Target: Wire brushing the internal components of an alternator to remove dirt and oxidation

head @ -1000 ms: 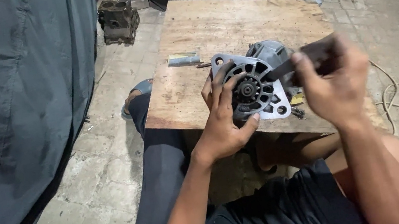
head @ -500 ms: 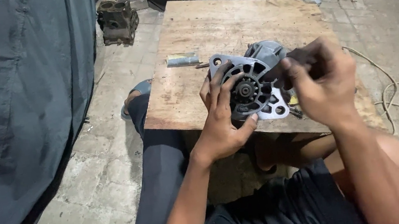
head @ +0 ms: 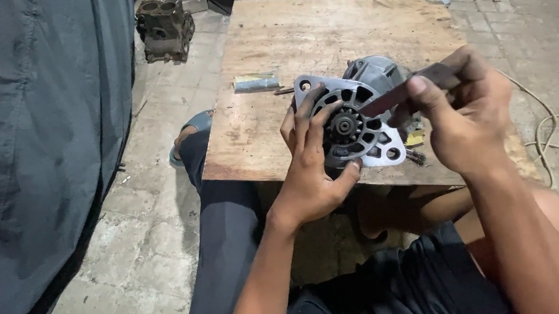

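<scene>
- Left hand (head: 312, 167) clasps the front face of the alternator (head: 356, 117), fingers spread over its vented end plate, thumb under the lower edge.
- Right hand (head: 469, 114) is clenched on a dark flat metal tool (head: 408, 90); its tip points at the shaft hub at the alternator's centre.
- Alternator stands on its side at the near edge of the plywood board (head: 319, 29).
- I judge the step to be working at the hub; the next move calls for steady bracing from the left hand.
- Left of the alternator: small metal bar (head: 256, 82). Far left of it: engine block (head: 163, 23) on the floor.
</scene>
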